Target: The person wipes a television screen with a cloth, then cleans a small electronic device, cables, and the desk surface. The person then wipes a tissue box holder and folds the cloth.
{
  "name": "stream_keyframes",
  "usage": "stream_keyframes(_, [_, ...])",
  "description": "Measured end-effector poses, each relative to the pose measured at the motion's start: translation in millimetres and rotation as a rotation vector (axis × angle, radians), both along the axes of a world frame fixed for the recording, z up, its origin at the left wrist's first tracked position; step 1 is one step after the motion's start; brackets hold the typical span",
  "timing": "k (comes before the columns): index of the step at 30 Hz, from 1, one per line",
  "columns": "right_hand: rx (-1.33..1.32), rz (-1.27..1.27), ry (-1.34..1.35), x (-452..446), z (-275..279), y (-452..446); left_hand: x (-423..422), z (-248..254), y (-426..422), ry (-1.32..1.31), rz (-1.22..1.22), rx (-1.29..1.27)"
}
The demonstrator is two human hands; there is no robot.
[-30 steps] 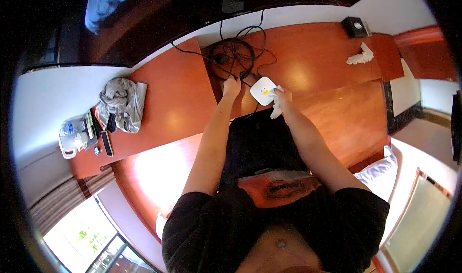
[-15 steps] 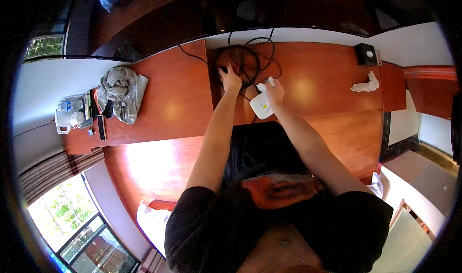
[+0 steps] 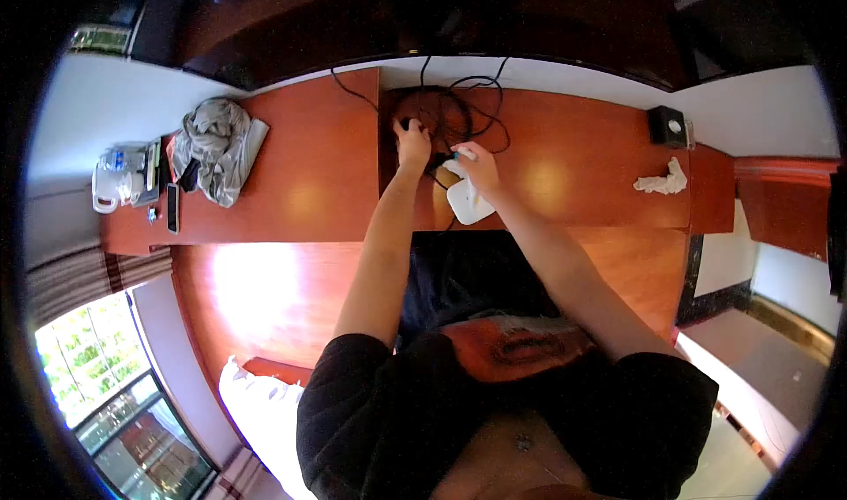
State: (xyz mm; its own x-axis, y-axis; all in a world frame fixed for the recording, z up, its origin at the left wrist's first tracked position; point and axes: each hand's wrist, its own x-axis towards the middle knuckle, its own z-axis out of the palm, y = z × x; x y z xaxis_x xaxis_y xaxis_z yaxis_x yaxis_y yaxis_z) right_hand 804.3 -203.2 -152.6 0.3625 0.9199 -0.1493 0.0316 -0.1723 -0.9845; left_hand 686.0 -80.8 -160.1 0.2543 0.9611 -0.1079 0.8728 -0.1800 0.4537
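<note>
My left hand (image 3: 412, 145) is closed at the left of a coil of black cables (image 3: 463, 116), its fingers bent over a small dark thing that I cannot make out. To its right, my right hand (image 3: 478, 170) is closed on a white crumpled cloth (image 3: 453, 167), perhaps a tissue, with a bit of blue at the fingers. Beneath my right hand and wrist lies a white rounded box (image 3: 466, 204), partly covered by them. Dark cable passes between the two hands.
A large dark screen (image 3: 529, 24) stands behind the wooden desk (image 3: 582, 174). Crumpled tissue (image 3: 666, 179) and a black box (image 3: 666, 127) are at the right. Grey clothing (image 3: 216, 152), a phone (image 3: 173, 209) and a white jug (image 3: 104, 187) lie left.
My right hand has moved slightly left and down, closer to my left hand, with the white cloth. The left hand's fingers are drawn closer together. The whole view has shifted slightly.
</note>
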Motion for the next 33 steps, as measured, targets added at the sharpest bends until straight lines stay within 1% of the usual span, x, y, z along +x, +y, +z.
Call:
stream_keyframes(1, [-0.033, -0.033, -0.006, -2, 12, 4, -2, 16, -6, -0.113, 0.016, 0.065])
stream_keyframes(2, [-0.061, -0.066, -0.013, -5, 24, 11, -6, 22, -8, -0.197, -0.026, 0.107])
stream_keyframes(3, [-0.088, -0.1, -0.019, -9, 33, 17, -7, 34, -10, -0.359, -0.011, 0.096])
stream_keyframes(4, [-0.073, -0.128, -0.033, -12, 31, 29, -8, 45, -12, -0.4, -0.036, 0.14])
stream_keyframes(6, [-0.138, -0.066, 0.013, -14, 46, 43, -16, 56, -11, -0.491, -0.113, 0.234])
stream_keyframes(7, [-0.171, -0.037, 0.034, -16, 58, 48, -20, 64, -11, -0.515, -0.103, 0.271])
stream_keyframes(8, [-0.157, -0.063, 0.11, -24, 69, 52, -23, 73, -13, -0.54, -0.094, 0.307])
stream_keyframes(9, [-0.136, -0.047, 0.087, -27, 67, 57, -28, 83, -14, -0.566, -0.087, 0.342])
stream_keyframes(10, [-0.112, -0.032, 0.063, -30, 63, 66, -33, 93, -14, -0.602, -0.062, 0.289])
stream_keyframes(12, [-0.032, -0.028, -0.012, -41, 64, 77, -46, 102, -8, -0.61, -0.044, 0.428])
stream_keyframes(13, [-0.032, -0.022, -0.002, -49, 69, 82, -54, 105, -4, -0.611, -0.037, 0.496])
stream_keyframes(15, [-0.036, -0.014, 0.02, -68, 75, 93, -74, 111, 4, -0.634, 0.002, 0.494])
stream_keyframes(16, [-0.048, -0.017, 0.02, -79, 78, 98, -84, 114, 8, -0.644, 0.018, 0.49])
stream_keyframes(19, [-0.081, -0.009, 0.013, -108, 88, 108, -114, 118, 22, -0.545, 0.128, 0.384])
stream_keyframes(23, [-0.109, 0.059, -0.022, -135, 94, 125, -139, 110, 41, -0.537, 0.15, 0.357])
stream_keyframes(25, [-0.16, 0.067, -0.033, -143, 95, 130, -147, 101, 51, -0.493, 0.124, 0.297])
stream_keyframes(28, [-0.37, 0.104, 0.016, -146, 92, 141, -151, 99, 61, -0.449, 0.097, 0.215])
stream_keyframes(31, [-0.304, 0.057, 0.058, -144, 79, 146, -151, 99, 74, -0.4, 0.021, 0.204])
stream_keyframes(33, [-0.386, -0.069, 0.2, -140, 77, 143, -153, 91, 79, -0.399, -0.034, 0.221])
